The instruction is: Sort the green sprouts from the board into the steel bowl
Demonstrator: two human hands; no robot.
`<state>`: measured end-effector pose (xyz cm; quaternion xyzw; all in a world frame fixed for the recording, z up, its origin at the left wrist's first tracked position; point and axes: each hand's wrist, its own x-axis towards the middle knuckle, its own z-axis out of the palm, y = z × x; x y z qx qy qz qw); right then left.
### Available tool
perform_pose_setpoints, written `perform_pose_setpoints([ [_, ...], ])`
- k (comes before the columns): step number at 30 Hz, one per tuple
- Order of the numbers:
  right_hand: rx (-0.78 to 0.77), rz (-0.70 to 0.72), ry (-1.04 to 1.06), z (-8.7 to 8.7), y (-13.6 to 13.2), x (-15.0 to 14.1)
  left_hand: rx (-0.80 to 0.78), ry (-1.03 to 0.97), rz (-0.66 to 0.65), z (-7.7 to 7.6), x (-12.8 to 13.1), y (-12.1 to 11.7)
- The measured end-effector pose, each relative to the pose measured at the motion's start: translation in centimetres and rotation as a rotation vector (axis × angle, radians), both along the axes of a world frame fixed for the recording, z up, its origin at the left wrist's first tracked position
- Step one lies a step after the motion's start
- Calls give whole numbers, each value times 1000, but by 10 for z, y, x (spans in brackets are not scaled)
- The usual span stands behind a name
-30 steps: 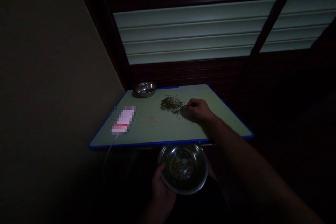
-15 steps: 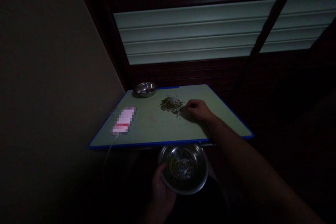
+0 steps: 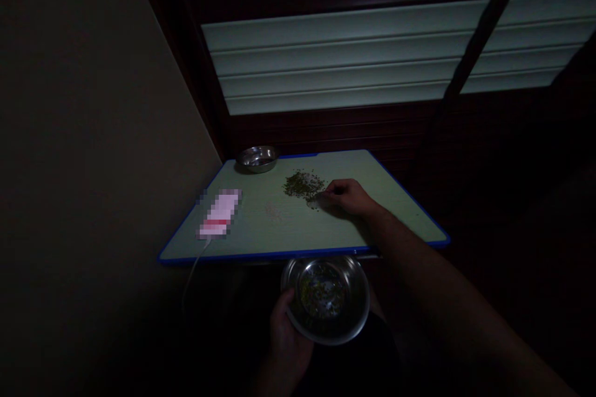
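My left hand (image 3: 289, 342) grips a round metal bowl (image 3: 356, 305) by its left rim, thumb over the edge, just in front of the table. Small green and pale bits lie at the bottom of this bowl. My right hand (image 3: 352, 196) is closed at the near right side of a pile of small green grains (image 3: 300, 183). A thin, pale piece (image 3: 318, 200) shows below its fingertips at the pile's edge; the dim light hides what it is. The grains lie loose on a pale green board (image 3: 356, 167) with a blue rim.
A smaller metal bowl (image 3: 259, 165) stands at the board's far left corner. Along the left side lies a blurred-out phone (image 3: 220, 213), its white cable (image 3: 193, 270) hanging over the front edge. A wall (image 3: 93, 136) rises at left, dark wooden panelling (image 3: 326, 127) behind.
My right hand has shifted slightly left, with the pale piece moving closer in against the grains. My left hand and the bowl are practically still.
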<state>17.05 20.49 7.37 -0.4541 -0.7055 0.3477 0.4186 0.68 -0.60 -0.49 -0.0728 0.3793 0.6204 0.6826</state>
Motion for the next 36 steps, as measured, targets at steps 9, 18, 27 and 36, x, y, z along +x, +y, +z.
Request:
perform_pose_setpoints([
  [9,-140,105,52,3,-6,-4,-10,24,-10,-2,-1,0],
  [18,-111,-26,44,3,-1,-1,-12,7,-10,1,0,0],
  [27,-17,-168,-59,-1,6,4,-12,5,-9,-4,-1,0],
  [36,25,-238,-38,2,6,3,-14,4,6,-2,0,0],
])
